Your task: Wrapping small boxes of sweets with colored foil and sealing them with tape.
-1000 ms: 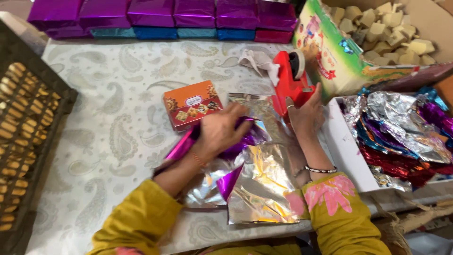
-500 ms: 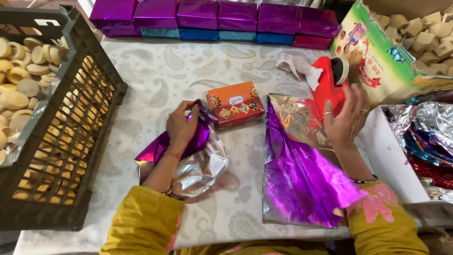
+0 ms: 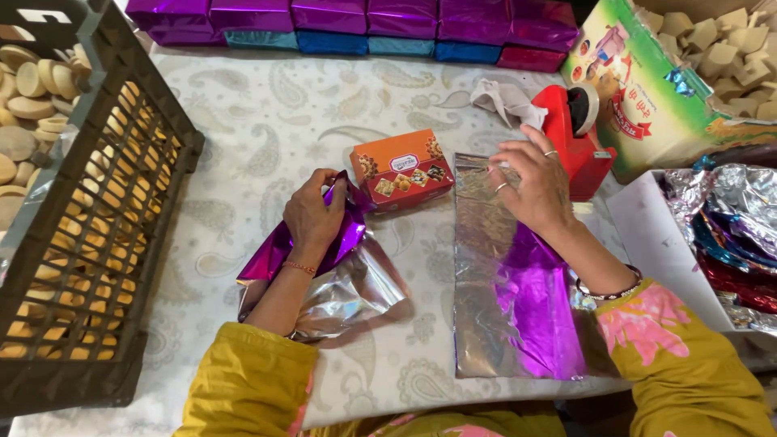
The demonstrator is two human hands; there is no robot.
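Note:
My left hand (image 3: pixel 314 217) grips a crumpled purple-and-silver foil sheet (image 3: pixel 348 283) on the patterned tablecloth. My right hand (image 3: pixel 532 184) rests with fingers spread on the top of a flat foil sheet (image 3: pixel 518 324), silver side up with a purple patch. A small orange printed box (image 3: pixel 402 171) lies between the two hands, touching neither. A red tape dispenser (image 3: pixel 576 137) stands just beyond my right hand.
A dark plastic crate (image 3: pixel 121 243) of round biscuits fills the left. Foil-wrapped boxes (image 3: pixel 356 23) line the far edge. At right stand a printed carton (image 3: pixel 647 97) of pale blocks and a white tray (image 3: pixel 655 243) of coloured foil sheets. A crumpled cloth (image 3: pixel 506 99) lies near the dispenser.
The view has shifted, showing more of the crate. My left hand pulled its foil sheet leftwards; my right hand came down from the dispenser onto the flat sheet, now lying silver side up.

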